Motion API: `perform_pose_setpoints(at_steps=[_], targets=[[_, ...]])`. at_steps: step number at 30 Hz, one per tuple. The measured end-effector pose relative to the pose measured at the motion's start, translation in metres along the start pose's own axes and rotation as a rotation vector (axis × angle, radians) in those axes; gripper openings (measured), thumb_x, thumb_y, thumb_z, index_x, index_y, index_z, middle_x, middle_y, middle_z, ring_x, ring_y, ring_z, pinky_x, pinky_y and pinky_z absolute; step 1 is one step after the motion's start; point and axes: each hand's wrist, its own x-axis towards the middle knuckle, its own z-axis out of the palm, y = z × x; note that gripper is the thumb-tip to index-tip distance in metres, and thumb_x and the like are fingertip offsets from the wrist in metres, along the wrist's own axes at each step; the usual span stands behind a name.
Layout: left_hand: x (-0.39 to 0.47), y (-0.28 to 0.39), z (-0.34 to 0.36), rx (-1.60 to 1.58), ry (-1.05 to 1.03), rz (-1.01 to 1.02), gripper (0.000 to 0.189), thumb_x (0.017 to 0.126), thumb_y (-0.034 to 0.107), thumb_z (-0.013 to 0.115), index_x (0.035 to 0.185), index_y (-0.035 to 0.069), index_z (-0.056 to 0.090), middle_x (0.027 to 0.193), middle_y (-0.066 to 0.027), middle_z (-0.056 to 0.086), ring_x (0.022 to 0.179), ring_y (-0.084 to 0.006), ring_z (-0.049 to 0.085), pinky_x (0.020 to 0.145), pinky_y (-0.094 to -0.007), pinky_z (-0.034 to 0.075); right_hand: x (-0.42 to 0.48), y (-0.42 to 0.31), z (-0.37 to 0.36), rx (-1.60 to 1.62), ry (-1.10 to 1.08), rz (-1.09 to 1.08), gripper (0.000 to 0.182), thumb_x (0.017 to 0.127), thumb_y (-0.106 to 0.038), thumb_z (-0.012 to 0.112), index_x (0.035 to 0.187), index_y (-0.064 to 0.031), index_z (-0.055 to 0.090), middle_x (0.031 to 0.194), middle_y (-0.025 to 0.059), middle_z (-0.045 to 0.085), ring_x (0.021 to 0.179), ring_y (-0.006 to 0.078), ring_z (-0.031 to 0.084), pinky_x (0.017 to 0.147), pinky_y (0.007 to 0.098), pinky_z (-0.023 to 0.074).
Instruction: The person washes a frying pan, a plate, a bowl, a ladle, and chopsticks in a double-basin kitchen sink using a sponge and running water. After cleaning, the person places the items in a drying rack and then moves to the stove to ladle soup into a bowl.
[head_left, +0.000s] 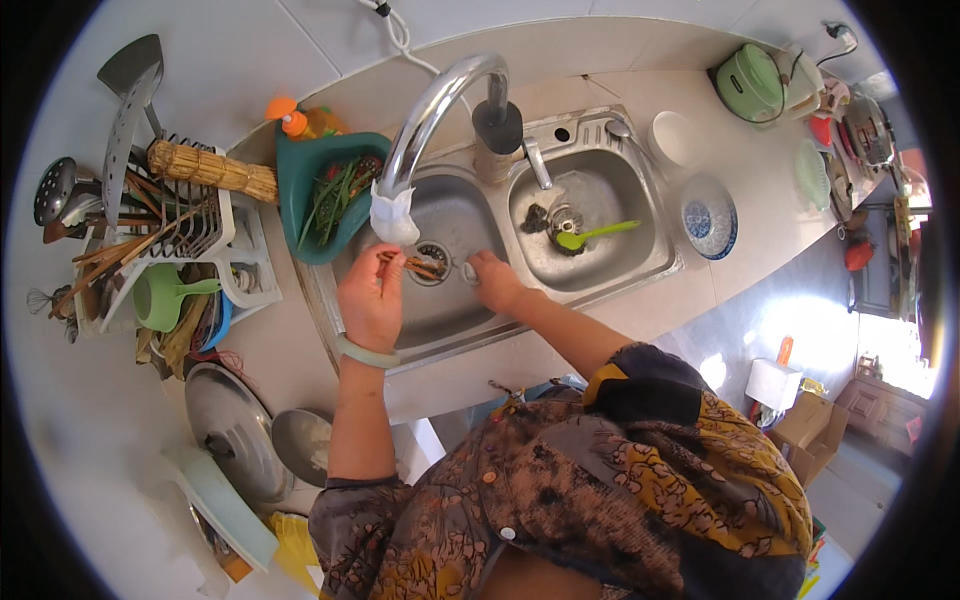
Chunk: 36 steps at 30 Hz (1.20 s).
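My left hand (372, 296), with a pale bangle at the wrist, pinches several thin brown sticks (414, 262), perhaps chopsticks, over the left steel basin (465, 307). Their far ends point towards the drain strainer (429, 264). Just above hangs the curved chrome faucet (420, 120), its spout wrapped in white material (393, 214). My right hand (493, 281) is closed around a small pale, rounded object (470, 273) near the divider between the basins; what it is I cannot tell. In the right basin (600, 270) lie a lime-green spoon (596, 235) and a dark scrubber (535, 218).
A teal corner basket (292, 176) with green scraps stands left of the sink. Further left, a white rack (244, 281) holds utensils. A white bowl (670, 137) and a blue-patterned bowl (709, 217) sit at the right. A metal lid (236, 431) and a pan (300, 442) lie lower left.
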Motion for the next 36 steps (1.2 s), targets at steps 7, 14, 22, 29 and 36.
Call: perform_pose_setpoints(at_steps=[7,14,22,29,36], targets=[[0.002,-0.008,0.036,0.087,-0.064,0.044,0.011,0.085,0.012,0.062,0.090,0.003,0.061,0.077,-0.0134,0.063,0.066,-0.0265,0.062,0.059,-0.0333,0.048,0.001,0.025,-0.054,1.214,0.320,0.438,0.023,0.084,-0.005,0.051,0.107,-0.0009,0.052,0.090,0.0102,0.059,0.085,0.0236,0.061,0.069,0.0367,0.0527],[-0.001,-0.012,0.040,-0.003,-0.030,-0.002,0.012,0.084,0.011,0.063,0.092,0.002,0.062,0.080,-0.0127,0.064,0.067,-0.0219,0.063,0.061,-0.0316,0.049,0.029,0.038,-0.116,1.432,0.422,0.329,0.037,0.083,0.001,0.047,0.119,-0.0002,0.040,0.095,0.0150,0.058,0.082,0.0264,0.063,0.065,0.0373,0.0555],[-0.019,-0.010,0.016,0.002,0.056,-0.064,0.013,0.084,0.008,0.063,0.093,0.000,0.064,0.083,-0.0138,0.065,0.073,-0.0218,0.064,0.067,-0.0299,0.050,0.029,0.010,-0.134,1.471,0.455,0.323,0.029,0.087,0.000,0.046,0.116,0.0010,0.043,0.099,0.0165,0.059,0.087,0.0248,0.062,0.073,0.0369,0.0549],[-0.045,-0.016,0.002,0.023,0.125,-0.123,0.013,0.085,0.008,0.063,0.097,0.001,0.064,0.079,-0.0070,0.065,0.073,-0.0105,0.058,0.068,-0.0239,0.047,0.027,-0.007,-0.148,1.364,0.430,0.230,0.023,0.084,0.002,0.047,0.107,0.0040,0.051,0.097,0.0149,0.059,0.086,0.0232,0.062,0.073,0.0342,0.0535],[-0.062,-0.014,0.004,-0.023,0.175,-0.140,0.013,0.084,0.009,0.065,0.094,0.001,0.065,0.082,-0.0098,0.066,0.073,-0.0141,0.061,0.069,-0.0258,0.048,-0.003,-0.038,-0.092,1.297,0.237,0.193,0.038,0.083,-0.003,0.057,0.120,-0.0014,0.047,0.092,0.0060,0.056,0.077,0.0175,0.058,0.072,0.0336,0.0513]])
